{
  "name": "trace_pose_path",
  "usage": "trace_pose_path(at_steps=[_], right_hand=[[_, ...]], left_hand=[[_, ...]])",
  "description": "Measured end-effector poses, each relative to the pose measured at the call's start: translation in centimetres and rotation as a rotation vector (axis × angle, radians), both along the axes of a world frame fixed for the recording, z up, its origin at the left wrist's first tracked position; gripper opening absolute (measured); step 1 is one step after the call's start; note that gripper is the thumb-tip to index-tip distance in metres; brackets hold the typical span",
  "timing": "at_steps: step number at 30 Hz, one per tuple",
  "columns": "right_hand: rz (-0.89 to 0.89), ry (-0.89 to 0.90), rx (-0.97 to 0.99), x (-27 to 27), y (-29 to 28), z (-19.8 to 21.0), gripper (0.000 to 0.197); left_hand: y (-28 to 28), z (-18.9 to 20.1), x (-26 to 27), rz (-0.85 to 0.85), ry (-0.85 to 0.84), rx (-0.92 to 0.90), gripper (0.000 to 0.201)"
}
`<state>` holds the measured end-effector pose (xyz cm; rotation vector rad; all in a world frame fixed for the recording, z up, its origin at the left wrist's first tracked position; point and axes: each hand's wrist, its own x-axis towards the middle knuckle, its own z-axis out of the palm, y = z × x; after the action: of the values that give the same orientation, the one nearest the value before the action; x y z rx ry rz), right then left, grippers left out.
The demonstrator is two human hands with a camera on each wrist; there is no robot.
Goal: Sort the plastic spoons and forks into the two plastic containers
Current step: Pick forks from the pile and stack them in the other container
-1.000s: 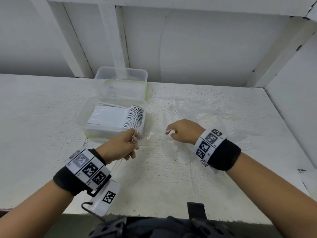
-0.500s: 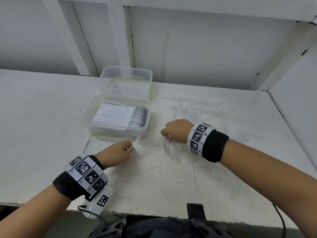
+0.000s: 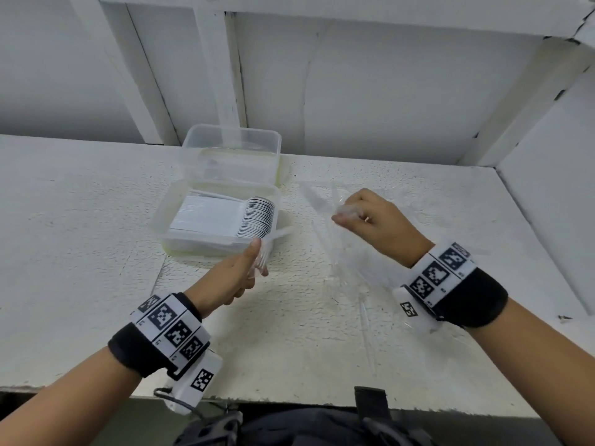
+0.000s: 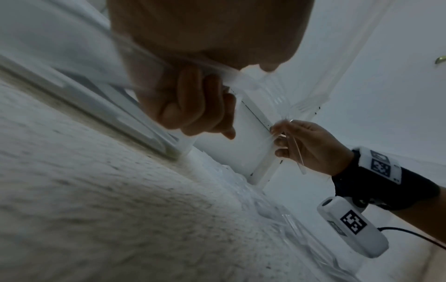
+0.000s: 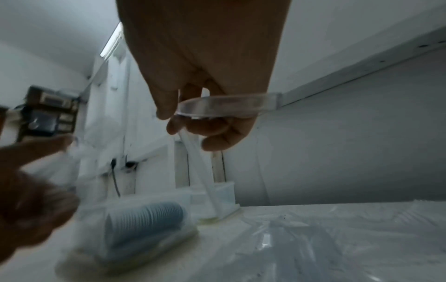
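Left hand (image 3: 238, 278) gripping clear fork (image 3: 269, 249), right hand (image 3: 376, 226) pinching, seemingly, spoon (image 5: 222, 106), filled container (image 3: 161, 217) between.

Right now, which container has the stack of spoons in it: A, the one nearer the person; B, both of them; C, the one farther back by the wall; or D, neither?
A. The spoons lie stacked in the nearer container, bowls lined up at its right end, while the farther container behind it shows no such stack.
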<state>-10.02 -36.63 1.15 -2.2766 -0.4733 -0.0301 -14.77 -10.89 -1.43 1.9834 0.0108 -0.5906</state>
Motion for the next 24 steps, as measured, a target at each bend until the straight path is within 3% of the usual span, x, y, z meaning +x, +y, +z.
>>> trace_pose_path(at_steps=[4,8,11,14,17,20,24], right_hand=[[-0.177,0.142,0.344,-1.5,-0.5,1.2,0.023],[-0.244,0.341,0.751,-3.1,-0.9,1.7,0.024],[-0.353,0.323,0.673,-4.0,-1.3,1.3,0.025],[-0.415,0.306,0.598,-4.6,-2.0,0.6,0.029],[-0.434,0.338,0.537,-5.4,-2.6,0.5,0.03],[-0.465,0.331,0.433,-6.1,-3.2,0.4,0.018],[-0.471,0.344,0.353,-6.8,-4.1,0.0,0.018]], left_hand=[[-1.8,0.5,0.3,-0.024,-0.036,-0.019,0.078],[-3.6,-0.1,1.1,-0.057,-0.098,0.037,0.044],[-5.2,-0.7,2.0,-0.179,-0.134,0.034,0.023],[-7.1,-0.9,3.3,-0.353,-0.257,0.202,0.007],[-9.2,-1.0,4.6,-0.483,-0.359,0.422,0.023],[-10.7,-0.8,5.4,-0.649,-0.365,0.639,0.042],[-11.5,-0.6,5.7,-0.722,-0.415,0.777,0.042]])
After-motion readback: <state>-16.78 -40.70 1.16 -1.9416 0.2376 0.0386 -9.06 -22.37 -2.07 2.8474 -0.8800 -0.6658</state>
